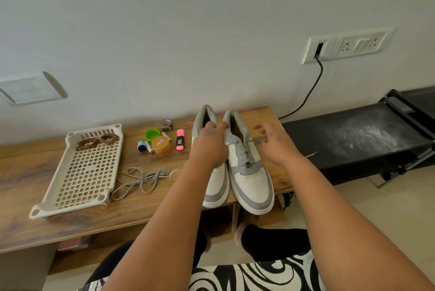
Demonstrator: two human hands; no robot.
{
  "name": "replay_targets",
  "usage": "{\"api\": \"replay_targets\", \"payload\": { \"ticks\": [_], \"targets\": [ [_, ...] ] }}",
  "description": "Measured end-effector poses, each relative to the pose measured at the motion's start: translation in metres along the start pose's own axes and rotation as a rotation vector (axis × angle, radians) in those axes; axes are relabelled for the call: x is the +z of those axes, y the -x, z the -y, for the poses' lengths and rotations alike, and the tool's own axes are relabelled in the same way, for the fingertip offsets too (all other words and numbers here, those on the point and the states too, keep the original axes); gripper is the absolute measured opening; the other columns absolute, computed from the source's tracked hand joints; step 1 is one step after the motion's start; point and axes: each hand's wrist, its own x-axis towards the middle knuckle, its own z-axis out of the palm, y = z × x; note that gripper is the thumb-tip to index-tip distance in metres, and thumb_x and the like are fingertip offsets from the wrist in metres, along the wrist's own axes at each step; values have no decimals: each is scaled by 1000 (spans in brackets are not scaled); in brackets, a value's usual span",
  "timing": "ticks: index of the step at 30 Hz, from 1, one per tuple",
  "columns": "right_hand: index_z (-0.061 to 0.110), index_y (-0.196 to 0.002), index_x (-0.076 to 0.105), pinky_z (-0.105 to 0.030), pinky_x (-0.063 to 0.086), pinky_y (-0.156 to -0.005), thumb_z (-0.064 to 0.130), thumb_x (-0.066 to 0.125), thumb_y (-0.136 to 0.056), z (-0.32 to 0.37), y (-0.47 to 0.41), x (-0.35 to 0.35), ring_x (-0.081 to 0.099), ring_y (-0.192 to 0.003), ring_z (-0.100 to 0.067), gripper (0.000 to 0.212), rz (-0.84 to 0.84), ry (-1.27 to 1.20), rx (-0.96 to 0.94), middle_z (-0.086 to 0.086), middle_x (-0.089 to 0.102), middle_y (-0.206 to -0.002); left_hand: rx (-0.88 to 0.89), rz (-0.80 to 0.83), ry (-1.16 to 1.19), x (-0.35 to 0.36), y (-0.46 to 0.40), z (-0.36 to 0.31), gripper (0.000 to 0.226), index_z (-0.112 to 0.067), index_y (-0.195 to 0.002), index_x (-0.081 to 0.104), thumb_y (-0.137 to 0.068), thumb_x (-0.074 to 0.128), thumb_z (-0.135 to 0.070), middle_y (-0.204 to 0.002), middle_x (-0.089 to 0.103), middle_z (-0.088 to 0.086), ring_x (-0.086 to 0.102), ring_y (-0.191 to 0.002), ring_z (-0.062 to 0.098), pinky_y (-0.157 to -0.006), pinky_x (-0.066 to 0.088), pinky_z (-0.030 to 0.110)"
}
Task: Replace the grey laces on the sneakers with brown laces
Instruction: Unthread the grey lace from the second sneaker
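Two white and grey sneakers stand side by side on the wooden bench [70, 220]. My left hand [208, 147] rests on the left sneaker [216, 187], gripping it near the tongue. The right sneaker [251, 182] still carries a grey lace [246, 156]. My right hand [277, 142] pinches the end of that lace, pulled out to the right. A loose grey lace [141, 179] lies tangled on the bench left of the shoes. Two coiled brown laces [96, 142] sit in the far end of a white perforated tray [84, 173].
Small items stand behind the loose lace: a green cap [151, 134], an orange-lidded jar [161, 146], a pink highlighter [180, 139], batteries [148, 146] and a tape roll [166, 124]. A rubber band [175, 174] lies by my left forearm. A black treadmill [353, 140] stands right of the bench.
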Motion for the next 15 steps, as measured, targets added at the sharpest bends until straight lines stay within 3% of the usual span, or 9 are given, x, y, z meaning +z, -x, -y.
{"api": "replay_targets", "payload": {
  "ticks": [2, 4, 8, 10, 12, 15],
  "targets": [
    [34, -146, 36, -34, 48, -92, -1, 50, -92, 10, 2, 10, 48, -116, -22, 65, 84, 37, -83, -4, 38, -137, 51, 99, 31, 15, -3, -9, 64, -28, -149, 32, -91, 54, -10, -138, 39, 11, 50, -119, 31, -96, 50, 43],
    [38, -148, 34, -38, 50, -91, 2, 49, -92, 12, 1, 18, 48, -113, -23, 68, 148, 88, -82, -5, 39, -134, 23, 161, 84, 26, -7, -10, 53, -28, -147, 34, -96, 46, -16, -139, 40, 15, 53, -116, 33, -94, 49, 43],
    [29, -131, 51, -38, 55, -77, 11, 47, -97, 10, -1, 18, 58, -93, -21, 39, 125, 14, -61, -5, 56, -109, 22, 118, 189, 23, -7, -5, 30, -15, -126, 48, -97, 42, -21, -111, 58, 13, 54, -99, 29, -81, 43, 36],
    [22, -115, 58, -32, 47, -62, 16, 42, -99, 11, -4, 16, 55, -78, -17, 23, 74, -55, -21, -4, 59, -92, -16, 118, 286, 22, -7, -2, 20, -13, -113, 50, -97, 41, -20, -97, 60, 12, 57, -92, 30, -78, 45, 37],
    [21, -102, 61, -28, 38, -60, 23, 41, -100, 10, -7, 15, 54, -79, -19, 21, 34, -160, 58, -2, 59, -90, -80, 130, 436, 23, -7, 2, 15, -17, -103, 51, -95, 41, -24, -92, 64, 12, 62, -90, 32, -84, 52, 46],
    [22, -104, 61, -32, 45, -67, 41, 42, -102, 10, -8, 20, 57, -86, -21, 26, 1, -133, 66, -2, 60, -91, -135, 104, 553, 27, -6, 3, 21, -24, -90, 50, -98, 43, -42, -83, 66, 7, 66, -86, 29, -86, 54, 47]
  ]
}}
